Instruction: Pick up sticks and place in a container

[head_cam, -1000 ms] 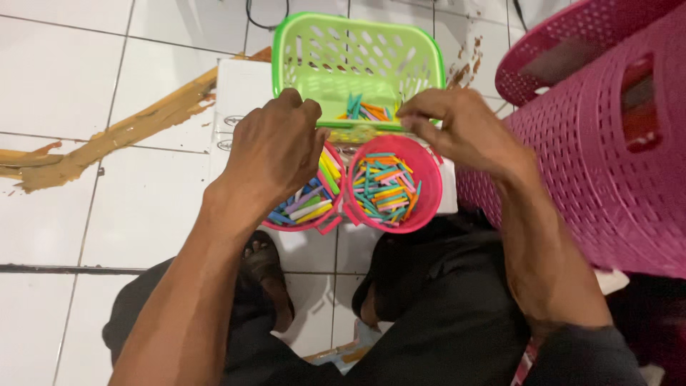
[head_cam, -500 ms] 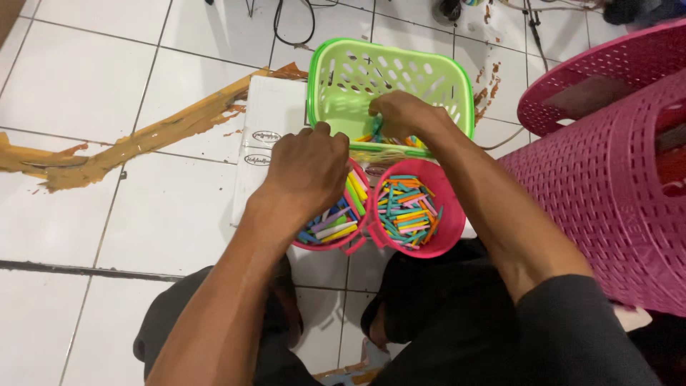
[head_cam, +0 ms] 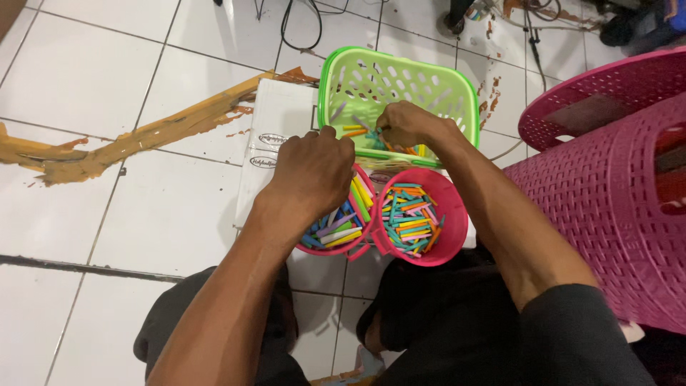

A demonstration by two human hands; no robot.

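Coloured sticks [head_cam: 409,218] fill two round pink tubs [head_cam: 451,236] side by side at centre frame; more lie in one green basket [head_cam: 400,78] at 12 o'clock. Right hand [head_cam: 407,125] reaches into the basket, fingertips pinched narrowly among the sticks; what it holds cannot be told. Left hand [head_cam: 311,171] rests curled over the left tub's rim. One large pink lattice basket [head_cam: 607,207] stands at 3 o'clock.

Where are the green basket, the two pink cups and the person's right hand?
Green basket [head_cam: 400,75], head view, back mesh wall.
Left pink cup [head_cam: 336,251], head view, near rim.
Right pink cup [head_cam: 457,221], head view, right rim.
Right hand [head_cam: 409,123], head view, knuckles.
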